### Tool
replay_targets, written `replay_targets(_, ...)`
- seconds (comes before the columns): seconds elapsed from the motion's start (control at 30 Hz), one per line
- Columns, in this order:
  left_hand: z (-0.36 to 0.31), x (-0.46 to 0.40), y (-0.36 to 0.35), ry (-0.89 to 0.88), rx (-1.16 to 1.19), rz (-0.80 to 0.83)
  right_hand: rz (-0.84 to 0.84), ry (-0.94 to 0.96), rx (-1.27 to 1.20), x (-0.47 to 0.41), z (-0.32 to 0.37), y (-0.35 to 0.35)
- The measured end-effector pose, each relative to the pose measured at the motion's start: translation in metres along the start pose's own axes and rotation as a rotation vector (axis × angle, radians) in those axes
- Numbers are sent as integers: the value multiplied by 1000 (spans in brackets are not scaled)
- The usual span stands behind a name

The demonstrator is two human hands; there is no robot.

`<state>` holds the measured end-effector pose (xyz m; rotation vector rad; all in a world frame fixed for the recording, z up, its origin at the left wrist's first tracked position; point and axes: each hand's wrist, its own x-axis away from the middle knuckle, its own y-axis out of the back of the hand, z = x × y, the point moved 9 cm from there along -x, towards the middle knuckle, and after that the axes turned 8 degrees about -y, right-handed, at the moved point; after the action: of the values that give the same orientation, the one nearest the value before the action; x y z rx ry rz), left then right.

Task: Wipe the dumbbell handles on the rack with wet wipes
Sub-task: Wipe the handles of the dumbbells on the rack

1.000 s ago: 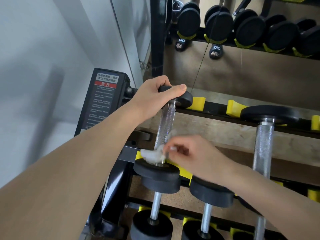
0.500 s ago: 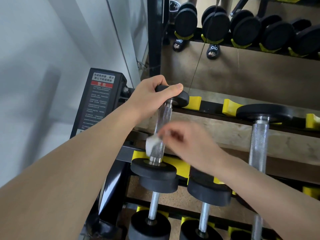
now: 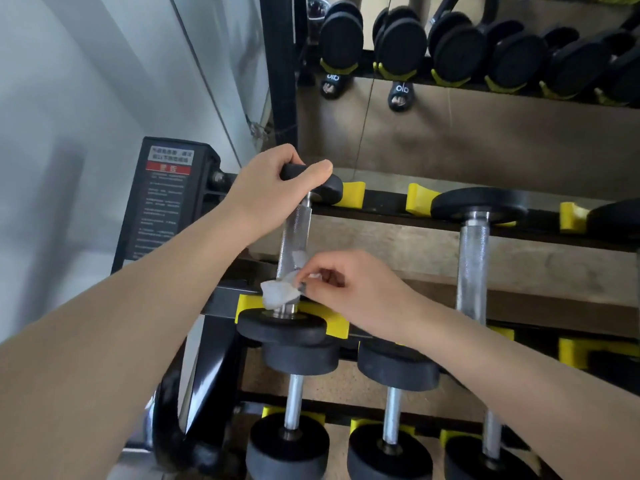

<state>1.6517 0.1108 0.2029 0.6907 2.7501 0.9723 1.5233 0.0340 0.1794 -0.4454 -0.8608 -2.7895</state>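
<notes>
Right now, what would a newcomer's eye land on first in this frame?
Two bare forearms reach in from the bottom corners to one dumbbell at the rack's left end. The left hand grips its far black weight head, while the right hand pinches a white wet wipe against the knurled handle, low down. Behind, black dumbbells line the top shelf.

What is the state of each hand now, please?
Left hand: closed, gripping the far weight plate of the dumbbell.
Right hand: closed, pinching the wet wipe against the handle, near its lower end.
</notes>
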Motion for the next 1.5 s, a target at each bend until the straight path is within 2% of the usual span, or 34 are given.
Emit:
replay_targets(0.1, -15, 0, -2, -29, -268, -20, -171, -59, -132, 18, -11, 52)
replay_targets(0.2, -62, 5, -13, -218, -447, -137, -353, -80, -146, 42, -32, 110)
replay_targets(0.3, -108, 12, -37, -380, -358, -199, -553, -100, -65, 66, -64, 155)
replay_targets(0.4, -123, 4, -88, -351, -183, -19, -652, -77, 92, 87, -87, 171)
replay_targets(0.5, -126, -1, -132, -246, -5, 157, -622, 25, 221, 91, -99, 161)
replay_targets(0.6, -128, -4, -159, -176, 161, 226, -596, 78, 229, 90, -106, 154)
replay_targets(0.8, -122, -9, -173, -132, 312, 148, -654, 133, 312, 84, -94, 151)
replay_targets(0.93, -121, -7, -175, -97, 369, 172, -641, 163, 432, 79, -89, 150)
replay_targets(1.13, -121, -4, -172, -100, 341, 195, -603, 358, 682, 79, -84, 142)
replay_targets(1.3, -120, -3, -170, -69, 329, 200, -387, 318, 342, 95, -106, 125)
replay_targets(1.4, -118, -2, -172, -63, 327, 210, -270, 284, 278, 108, -112, 112)
replay_targets(1.47, -118, -2, -173, -69, 358, 208, -322, 300, 263, 107, -102, 126)
replay_targets(1.5, -119, -2, -173, -78, 377, 205, -419, 302, 246, 103, -95, 142)
